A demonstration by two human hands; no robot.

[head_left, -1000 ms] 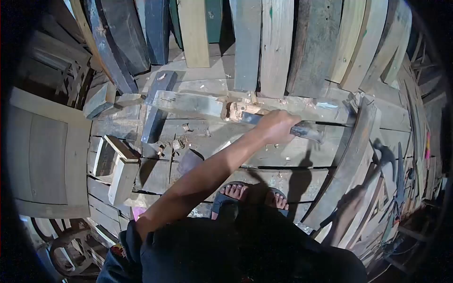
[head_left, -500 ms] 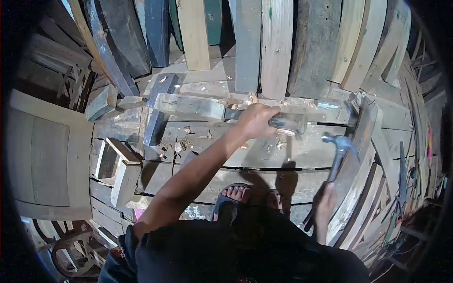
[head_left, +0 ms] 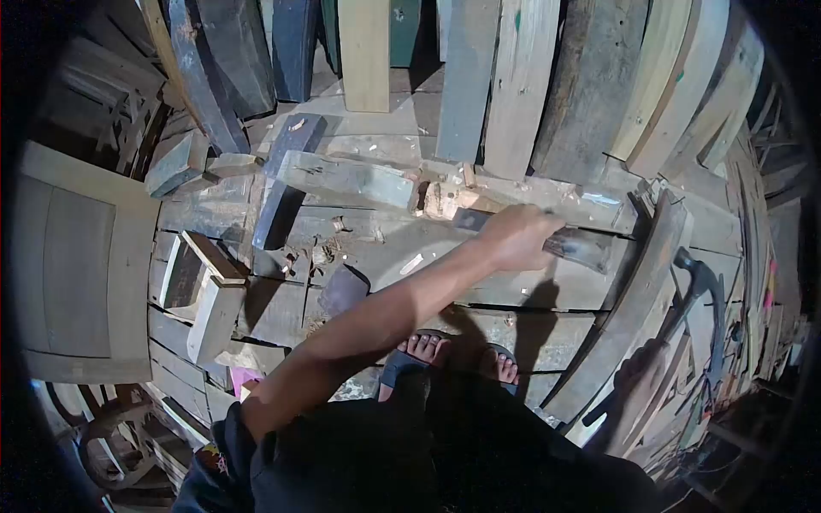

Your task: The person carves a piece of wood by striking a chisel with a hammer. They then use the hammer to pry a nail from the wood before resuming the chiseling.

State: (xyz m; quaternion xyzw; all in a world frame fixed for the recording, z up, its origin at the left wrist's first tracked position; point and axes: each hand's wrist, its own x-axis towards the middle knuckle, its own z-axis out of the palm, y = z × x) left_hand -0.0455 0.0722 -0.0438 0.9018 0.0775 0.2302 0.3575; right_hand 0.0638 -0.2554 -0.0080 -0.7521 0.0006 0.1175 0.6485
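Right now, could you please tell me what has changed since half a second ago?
The left hand has moved rightward with the chisel, and the right hand has swung the hammer outward to the right. Nothing was newly grasped or released. The pale block still lies across the dark beam.

Grey beam point(head_left: 346, 179) lying flat, pale cut, slanted chisel point(head_left: 470, 220) near cut, tilted claw hammer point(head_left: 701, 275)

Left hand point(head_left: 517, 238) gripping chisel point(head_left: 470, 220), right hand point(head_left: 640, 372) holding hammer point(head_left: 699, 278)

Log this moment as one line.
left hand: grips chisel, blade by pale cut wood | right hand: holds hammer, apart from chisel | shavings: on planks
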